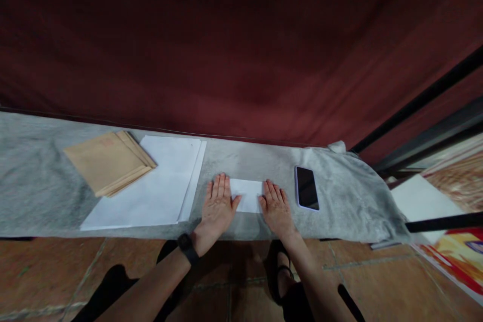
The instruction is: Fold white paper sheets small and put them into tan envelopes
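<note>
A small white rectangle of paper (247, 195), seemingly folded, lies flat on the grey cloth between my two hands. My left hand (218, 204) rests palm down on its left end, fingers stretched out and thumb pointing in over the paper. On the right end lies my right hand (276, 206), also flat, its fingers extended away from me. The paper's two ends are hidden under the hands. Left of my left hand are large white sheets (162, 186) in a loose stack. Brown envelopes (111, 161) overlap the stack's left side.
A phone (307, 187) with a dark screen and pale purple edge lies to the right. Grey cloth (241, 156) covers the narrow surface, backed by a dark red curtain (241, 60). Black bars (422, 98) and a printed box (458, 256) stand at the right, above a tiled floor (377, 282).
</note>
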The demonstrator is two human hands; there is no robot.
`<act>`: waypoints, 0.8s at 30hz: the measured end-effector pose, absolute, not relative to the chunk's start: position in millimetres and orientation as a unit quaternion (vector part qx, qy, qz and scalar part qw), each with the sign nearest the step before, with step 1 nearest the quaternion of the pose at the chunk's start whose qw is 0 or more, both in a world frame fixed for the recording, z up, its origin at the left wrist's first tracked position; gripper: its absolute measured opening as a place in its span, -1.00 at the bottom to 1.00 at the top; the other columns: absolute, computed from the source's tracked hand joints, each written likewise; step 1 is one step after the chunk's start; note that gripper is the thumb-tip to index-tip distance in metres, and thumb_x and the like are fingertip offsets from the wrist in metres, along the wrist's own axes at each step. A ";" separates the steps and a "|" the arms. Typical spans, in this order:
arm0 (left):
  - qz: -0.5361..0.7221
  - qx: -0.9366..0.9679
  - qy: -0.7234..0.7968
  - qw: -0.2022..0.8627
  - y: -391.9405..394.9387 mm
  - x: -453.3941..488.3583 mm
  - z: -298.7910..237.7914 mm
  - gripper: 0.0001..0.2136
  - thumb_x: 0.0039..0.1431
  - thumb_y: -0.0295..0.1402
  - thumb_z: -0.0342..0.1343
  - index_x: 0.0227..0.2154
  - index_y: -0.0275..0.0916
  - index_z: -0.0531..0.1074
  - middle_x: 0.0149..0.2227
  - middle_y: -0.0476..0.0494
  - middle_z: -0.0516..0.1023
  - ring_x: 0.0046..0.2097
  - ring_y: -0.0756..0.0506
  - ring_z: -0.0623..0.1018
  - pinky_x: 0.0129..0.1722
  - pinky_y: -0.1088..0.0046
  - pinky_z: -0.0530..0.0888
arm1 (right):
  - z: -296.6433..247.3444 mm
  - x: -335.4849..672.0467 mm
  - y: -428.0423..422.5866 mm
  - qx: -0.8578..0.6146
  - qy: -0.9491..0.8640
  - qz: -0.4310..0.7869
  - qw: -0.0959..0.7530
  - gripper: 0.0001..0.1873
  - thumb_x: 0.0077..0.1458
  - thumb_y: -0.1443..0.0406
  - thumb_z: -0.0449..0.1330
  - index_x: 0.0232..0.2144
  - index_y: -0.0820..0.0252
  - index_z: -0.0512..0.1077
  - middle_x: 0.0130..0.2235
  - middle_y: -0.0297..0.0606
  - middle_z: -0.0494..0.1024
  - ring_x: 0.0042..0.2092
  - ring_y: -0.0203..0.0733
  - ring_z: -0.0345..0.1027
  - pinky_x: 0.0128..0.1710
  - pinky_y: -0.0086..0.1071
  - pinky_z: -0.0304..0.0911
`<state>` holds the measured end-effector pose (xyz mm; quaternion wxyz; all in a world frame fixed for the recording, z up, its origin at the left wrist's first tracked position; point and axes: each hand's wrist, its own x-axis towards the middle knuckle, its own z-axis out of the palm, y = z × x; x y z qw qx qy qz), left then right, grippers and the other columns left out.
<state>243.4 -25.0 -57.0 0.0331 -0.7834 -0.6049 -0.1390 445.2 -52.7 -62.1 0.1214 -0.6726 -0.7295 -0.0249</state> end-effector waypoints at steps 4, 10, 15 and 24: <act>-0.161 -0.855 -0.494 -0.001 -35.7 256.8 -56.1 -0.41 0.42 -0.15 -0.19 0.37 -0.41 0.07 0.42 -0.40 0.11 0.44 -0.24 0.09 0.39 0.04 0.14 | -55.7 446.3 -44.8 -0.671 -0.727 -0.004 0.145 -0.49 0.41 0.29 -0.13 0.31 0.33 0.24 0.36 -0.04 0.25 0.37 -0.02 0.12 0.34 -0.07 -0.01; -0.146 -0.890 -0.430 -0.031 -55.4 271.6 -61.1 -0.44 0.38 -0.16 -0.06 0.34 -0.33 0.14 0.39 -0.36 0.18 0.42 -0.23 0.16 0.38 0.03 0.17 | -48.0 436.5 -29.5 -0.618 -0.770 0.020 0.154 -0.51 0.40 0.35 -0.16 0.29 0.26 0.27 0.29 -0.07 0.38 0.31 -0.13 0.22 0.34 -0.12 0.01; -0.138 -0.889 -0.436 -0.031 -52.7 264.7 -60.5 -0.44 0.37 -0.19 -0.04 0.32 -0.39 0.16 0.38 -0.42 0.18 0.40 -0.24 0.20 0.36 0.06 0.21 | -42.4 433.1 -21.9 -0.620 -0.769 0.020 0.153 -0.52 0.35 0.40 -0.10 0.23 0.22 0.34 0.19 -0.08 0.46 0.19 -0.13 0.33 0.30 -0.17 0.08; -0.114 -0.886 -0.449 -0.039 -49.7 257.8 -53.9 -0.43 0.36 -0.15 -0.01 0.32 -0.37 0.18 0.40 -0.39 0.15 0.42 -0.28 0.16 0.38 -0.01 0.15 | -41.3 436.3 -20.4 -0.668 -0.724 0.039 0.167 -0.64 0.25 0.35 0.08 0.07 0.15 0.45 0.05 -0.10 0.51 0.06 -0.03 0.36 0.08 -0.20 0.25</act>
